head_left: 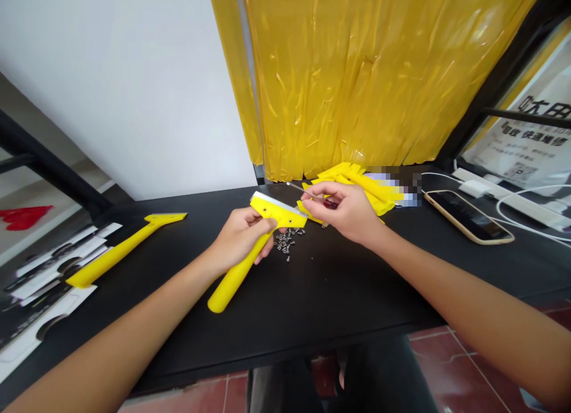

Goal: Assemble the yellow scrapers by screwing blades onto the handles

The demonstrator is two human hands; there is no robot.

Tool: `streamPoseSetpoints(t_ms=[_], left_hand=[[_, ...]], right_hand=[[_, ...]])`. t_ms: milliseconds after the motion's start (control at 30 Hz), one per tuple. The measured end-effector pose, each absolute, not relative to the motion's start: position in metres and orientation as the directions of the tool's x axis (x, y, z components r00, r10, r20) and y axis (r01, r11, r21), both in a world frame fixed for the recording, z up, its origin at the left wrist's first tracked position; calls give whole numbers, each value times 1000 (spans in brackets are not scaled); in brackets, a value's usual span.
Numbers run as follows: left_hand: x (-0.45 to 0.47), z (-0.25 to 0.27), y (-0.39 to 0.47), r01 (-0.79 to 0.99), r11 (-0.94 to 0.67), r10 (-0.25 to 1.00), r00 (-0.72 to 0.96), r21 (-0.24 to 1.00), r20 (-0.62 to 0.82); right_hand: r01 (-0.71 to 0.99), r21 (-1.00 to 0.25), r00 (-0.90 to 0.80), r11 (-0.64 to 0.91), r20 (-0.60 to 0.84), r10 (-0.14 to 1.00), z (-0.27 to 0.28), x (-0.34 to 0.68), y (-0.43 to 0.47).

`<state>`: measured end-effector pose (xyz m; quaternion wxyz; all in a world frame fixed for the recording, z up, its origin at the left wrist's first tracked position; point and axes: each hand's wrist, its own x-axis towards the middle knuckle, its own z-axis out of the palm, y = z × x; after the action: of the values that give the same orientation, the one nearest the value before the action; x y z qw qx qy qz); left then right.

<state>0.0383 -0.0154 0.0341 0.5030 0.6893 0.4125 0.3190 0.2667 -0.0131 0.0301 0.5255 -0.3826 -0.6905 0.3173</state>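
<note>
Because its yellow body looks like moulded plastic, the scraper point(250, 260) should prove light and stiff, smooth enough to twist a little in the fingers, and unlikely to break. It is held above the tabletop point(330, 288), the left hand point(236, 240) wrapped around its neck with the thumb on top; that neck or the long handle seems the safest place to grip, well off the metal strip point(274, 200) along the head, which may be sharp. The right hand point(348, 210) pinches a thin screwdriver point(331, 204) by its dark red handle, most of which the fingers cover. Its tip is too small to read, though it appears apart from the scraper. The scraper's underside is out of sight, the left hand and the head partly screen the loose screws and nuts point(285, 244), and pixelation blots out something beside the yellow pile point(345, 175).
</note>
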Motion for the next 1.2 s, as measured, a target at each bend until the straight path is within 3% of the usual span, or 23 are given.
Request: streamPoseSetpoints(t_ms=[67, 100, 200, 267, 333, 500, 700, 933, 1200], left_hand=[[35, 35, -14, 373, -321, 883, 451, 870, 133], [33, 35, -14, 455, -448, 859, 459, 770, 229], [26, 34, -13, 615, -743, 652, 577, 264, 491], [23, 32, -12, 599, -800, 510, 685, -4, 521], [22, 29, -12, 541, -830, 412, 756, -133, 508], [25, 21, -9, 370, -888, 182, 827, -273, 531], [17, 15, -2, 335, -826, 45, 840, -453, 541], [18, 16, -3, 319, -848, 43, 838, -424, 544], [22, 18, -4, 310, -923, 170, 858, -226, 484]], right_hand=[[148, -874, -99, 462, 452, 887, 30, 268, -9], [130, -887, -76, 443, 436, 897, 30, 269, -7], [114, -904, -39, 412, 410, 911, 29, 271, -4], [124, -891, -35, 436, 435, 900, 29, 271, -4], [169, -865, -89, 472, 463, 882, 29, 272, -6], [272, -754, -411, 598, 471, 780, 29, 277, -9], [318, -661, -516, 679, 480, 709, 34, 282, -8], [328, -621, -570, 711, 470, 674, 37, 282, -8], [301, -840, -536, 451, 242, 809, 33, 282, -6]])
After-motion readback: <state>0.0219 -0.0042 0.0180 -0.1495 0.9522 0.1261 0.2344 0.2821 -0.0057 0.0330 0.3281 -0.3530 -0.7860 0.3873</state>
